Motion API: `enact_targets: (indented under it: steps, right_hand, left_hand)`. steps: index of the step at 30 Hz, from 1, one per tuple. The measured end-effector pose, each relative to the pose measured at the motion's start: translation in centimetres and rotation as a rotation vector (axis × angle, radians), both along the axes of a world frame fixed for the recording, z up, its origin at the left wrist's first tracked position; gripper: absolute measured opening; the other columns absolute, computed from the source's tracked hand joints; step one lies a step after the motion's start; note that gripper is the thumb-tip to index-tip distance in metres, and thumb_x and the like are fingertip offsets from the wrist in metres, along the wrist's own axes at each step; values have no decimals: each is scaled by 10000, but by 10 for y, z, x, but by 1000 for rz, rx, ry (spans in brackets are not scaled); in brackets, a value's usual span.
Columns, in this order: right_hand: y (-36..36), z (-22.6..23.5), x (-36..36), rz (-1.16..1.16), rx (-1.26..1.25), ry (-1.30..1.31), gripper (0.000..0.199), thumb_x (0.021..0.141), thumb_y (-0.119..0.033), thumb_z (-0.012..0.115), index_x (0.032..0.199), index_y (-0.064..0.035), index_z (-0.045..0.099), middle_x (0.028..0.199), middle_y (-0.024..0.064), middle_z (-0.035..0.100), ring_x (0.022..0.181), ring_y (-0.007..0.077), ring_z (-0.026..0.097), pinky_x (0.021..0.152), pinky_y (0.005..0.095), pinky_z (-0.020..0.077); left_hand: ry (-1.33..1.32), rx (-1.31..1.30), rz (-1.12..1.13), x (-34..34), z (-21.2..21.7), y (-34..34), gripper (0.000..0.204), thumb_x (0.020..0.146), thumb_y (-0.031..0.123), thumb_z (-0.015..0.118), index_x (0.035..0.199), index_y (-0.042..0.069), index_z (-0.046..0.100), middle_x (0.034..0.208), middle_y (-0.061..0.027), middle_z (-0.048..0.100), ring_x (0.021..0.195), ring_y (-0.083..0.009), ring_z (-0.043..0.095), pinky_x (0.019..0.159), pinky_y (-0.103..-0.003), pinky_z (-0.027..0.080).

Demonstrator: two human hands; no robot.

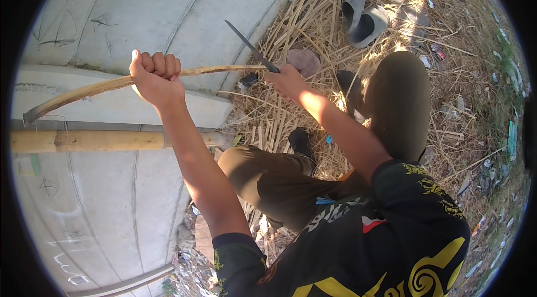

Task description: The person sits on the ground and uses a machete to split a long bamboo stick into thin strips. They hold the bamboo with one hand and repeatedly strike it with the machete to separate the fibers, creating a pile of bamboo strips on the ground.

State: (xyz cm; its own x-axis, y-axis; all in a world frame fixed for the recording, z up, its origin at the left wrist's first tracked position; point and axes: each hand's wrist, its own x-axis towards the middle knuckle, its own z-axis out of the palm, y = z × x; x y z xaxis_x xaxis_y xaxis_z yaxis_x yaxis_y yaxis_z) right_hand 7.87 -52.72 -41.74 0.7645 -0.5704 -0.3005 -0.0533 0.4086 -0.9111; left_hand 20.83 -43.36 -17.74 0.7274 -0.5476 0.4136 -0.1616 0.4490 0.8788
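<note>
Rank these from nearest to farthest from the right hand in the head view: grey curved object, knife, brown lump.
1. Knife: gripped in the right hand.
2. Brown lump: just past the hand, among the straw.
3. Grey curved object: farther off, toward the upper right.

Hands (158, 80) (288, 82) clenched, arms (196, 168) outstretched

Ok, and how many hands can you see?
2: the left hand is closed around the strip, and the right hand holds the knife. No others show.
</note>
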Motion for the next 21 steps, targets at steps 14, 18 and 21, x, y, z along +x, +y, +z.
enact_targets:
  steps: [14,18,21]
  right_hand:
    - [26,-151,-14,2,-205,810,374,841,-287,614,1082,-17,710,978,230,712,925,390,698,789,455,555]
    - [16,-150,-9,-8,388,520,137,838,-176,555,773,-73,618,597,75,551,463,221,515,430,396,403]
    - [6,-122,-7,94,1189,-140,280,838,-140,518,641,-175,321,497,-54,304,363,69,225,348,249,177]
  left_hand:
    - [62,21,11,-18,2,4,485,937,278,492,625,163,139,533,19,107,502,-121,70,486,-318,103]
    - [68,-6,-18,-9,2,4,486,937,279,497,630,164,138,539,16,106,506,-126,73,490,-326,106]
    - [66,4,-68,-9,3,6,491,934,282,506,632,164,138,542,13,107,509,-130,74,489,-328,106]
